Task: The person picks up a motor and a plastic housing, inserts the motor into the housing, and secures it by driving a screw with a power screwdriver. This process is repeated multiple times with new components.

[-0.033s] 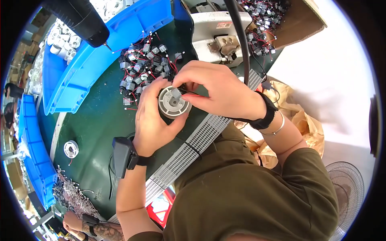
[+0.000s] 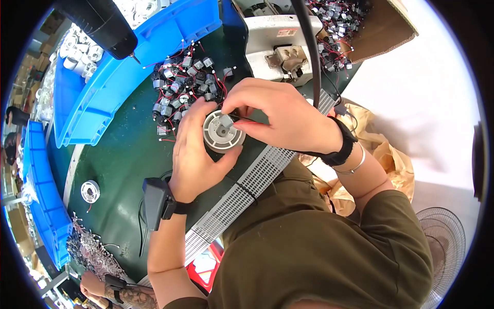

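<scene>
My left hand (image 2: 198, 149) curls around a white round plastic housing (image 2: 208, 139), its fingers along the far left side and its thumb at the near edge. The housing has a slotted rim and its open face is turned up. My right hand (image 2: 280, 113) pinches a small grey block-shaped motor (image 2: 226, 121) between thumb and fingertips, over the inside of the housing. Whether the motor touches the housing's floor, I cannot tell. Just beyond my hands lies a heap of similar small motors (image 2: 182, 85) with red and black wires.
A black power screwdriver (image 2: 105, 26) hangs at the upper left, above a blue bin (image 2: 100, 110) of white parts. A metal machine (image 2: 283, 38) stands at the back. Another white round part (image 2: 90, 191) and a wire bundle (image 2: 98, 252) lie left. A co-worker's hand (image 2: 92, 283) shows lower left.
</scene>
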Tool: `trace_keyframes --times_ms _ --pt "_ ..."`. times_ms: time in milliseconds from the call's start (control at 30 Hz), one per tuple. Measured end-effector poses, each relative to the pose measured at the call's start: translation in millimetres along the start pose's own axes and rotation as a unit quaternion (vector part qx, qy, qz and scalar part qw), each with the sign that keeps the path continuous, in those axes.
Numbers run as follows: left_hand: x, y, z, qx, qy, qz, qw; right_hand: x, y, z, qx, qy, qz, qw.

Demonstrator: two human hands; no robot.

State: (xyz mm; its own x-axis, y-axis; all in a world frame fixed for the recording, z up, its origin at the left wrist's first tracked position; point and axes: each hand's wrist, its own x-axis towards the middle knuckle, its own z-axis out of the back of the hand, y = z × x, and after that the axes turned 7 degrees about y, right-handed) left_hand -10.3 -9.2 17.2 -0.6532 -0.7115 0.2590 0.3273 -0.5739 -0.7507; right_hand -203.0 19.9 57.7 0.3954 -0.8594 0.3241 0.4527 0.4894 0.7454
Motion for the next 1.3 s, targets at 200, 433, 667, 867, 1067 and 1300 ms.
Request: trace_keyframes --times_ms 200,433,667,867,1067,1300 --pt "0 -3 -8 0.086 -0.071 -0.032 0.993 8 -9 2 -0.084 0.100 0.083 0.988" --pt "6 9 16 -0.043 0.058 -0.034 0.997 16 -3 5 -0.188 0.182 0.133 0.956" --pt "9 9 24 -0.054 0.099 -0.040 0.993 15 -1 4 -0.377 0.219 0.261 0.861" --pt "-4 5 14 0.077 -0.034 -0.127 0.988 54 33 21 -0.027 -0.168 0.120 0.978" --pt "-2 8 -8 0.121 -0.072 -0.210 0.967 172 42 35 0.326 -0.255 0.221 0.883" --pt "-6 8 -6 0.126 -0.066 -0.190 0.971 129 61 77 0.357 -0.108 0.207 0.904"
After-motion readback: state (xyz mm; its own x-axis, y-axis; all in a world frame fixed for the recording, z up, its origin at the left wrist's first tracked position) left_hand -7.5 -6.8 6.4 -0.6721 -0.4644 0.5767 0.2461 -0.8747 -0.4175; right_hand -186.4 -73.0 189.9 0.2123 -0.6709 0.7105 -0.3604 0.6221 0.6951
